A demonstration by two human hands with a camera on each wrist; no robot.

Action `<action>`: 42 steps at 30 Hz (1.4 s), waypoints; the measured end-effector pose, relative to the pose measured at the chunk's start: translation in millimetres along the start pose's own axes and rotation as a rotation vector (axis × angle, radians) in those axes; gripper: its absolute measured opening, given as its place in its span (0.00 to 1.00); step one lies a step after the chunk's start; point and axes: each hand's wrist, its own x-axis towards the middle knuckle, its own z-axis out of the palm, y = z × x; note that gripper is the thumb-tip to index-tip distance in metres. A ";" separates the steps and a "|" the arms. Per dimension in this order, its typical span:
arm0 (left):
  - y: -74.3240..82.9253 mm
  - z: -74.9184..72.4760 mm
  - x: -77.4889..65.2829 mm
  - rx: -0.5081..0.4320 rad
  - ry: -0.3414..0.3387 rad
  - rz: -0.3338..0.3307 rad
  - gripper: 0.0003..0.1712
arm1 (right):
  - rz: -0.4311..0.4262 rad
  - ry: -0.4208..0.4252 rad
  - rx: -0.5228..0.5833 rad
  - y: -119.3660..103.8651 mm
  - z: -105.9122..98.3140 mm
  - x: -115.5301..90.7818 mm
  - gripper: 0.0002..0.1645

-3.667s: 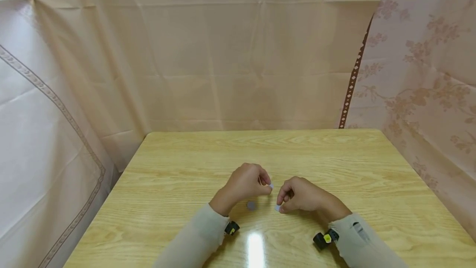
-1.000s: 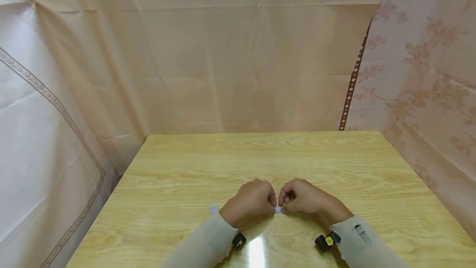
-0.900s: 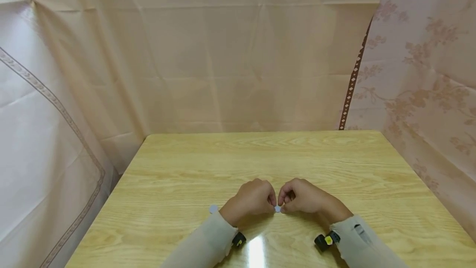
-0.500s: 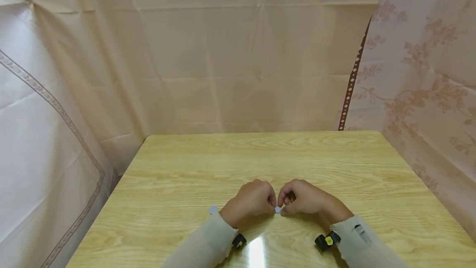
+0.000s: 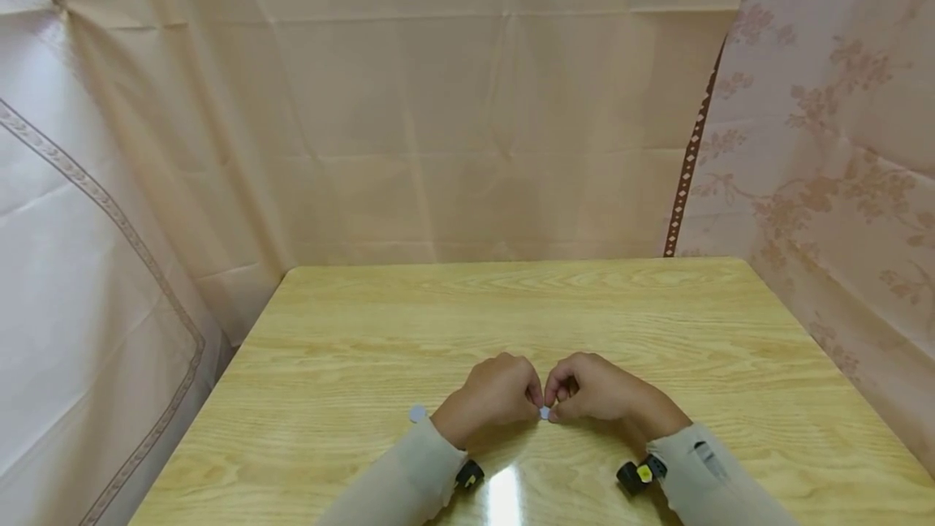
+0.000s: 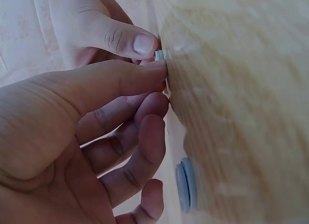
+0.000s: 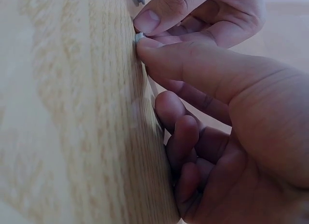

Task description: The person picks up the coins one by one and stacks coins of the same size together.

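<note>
A small pale blue-grey disc (image 5: pixel 545 412) sits low over the table between my two hands, its edge showing in both wrist views. My left hand (image 5: pixel 497 392) pinches it from the left with thumb and forefinger. From the right, the thumb and forefinger of my right hand (image 5: pixel 602 386) pinch it too. Fingertips hide most of the disc. A second pale blue-grey disc (image 5: pixel 417 414) lies on the tabletop left of my left wrist. In the left wrist view this other disc (image 6: pixel 186 185) looks two-layered; whether that is a reflection I cannot tell.
Both hands work over the front half of a wood-grain table (image 5: pixel 351 323). Beige cloth (image 5: pixel 467 128) hangs behind it, and floral cloth (image 5: pixel 840 169) hangs at the right. A bright light reflection (image 5: pixel 503 497) shows near the front.
Since the oldest frame, my left hand has moved right and nearer to meet my right hand at one disc. The loose disc now lies farther left. Over the last second, both hands barely move.
</note>
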 end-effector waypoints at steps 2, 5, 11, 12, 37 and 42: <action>-0.2 -0.3 -0.2 0.005 0.007 0.001 0.10 | 0.000 0.004 -0.002 -1.0 -0.1 0.0 0.06; -0.9 -0.3 -0.5 0.008 0.012 0.001 0.10 | 0.001 0.004 0.003 -1.9 0.2 0.2 0.06; -1.3 -0.3 -0.8 0.003 0.007 0.000 0.10 | 0.003 0.000 0.020 -1.5 0.8 0.5 0.06; -1.4 -0.2 -0.6 0.004 0.007 0.000 0.10 | 0.003 0.002 0.023 -1.4 0.6 0.5 0.06; -4.0 -7.7 -3.7 -0.035 -0.019 -0.004 0.07 | -0.001 -0.007 -0.016 0.0 -2.8 -0.6 0.07; -14.2 -23.1 -6.4 -0.077 -0.008 -0.011 0.04 | 0.006 -0.019 -0.004 0.1 -6.9 -2.2 0.05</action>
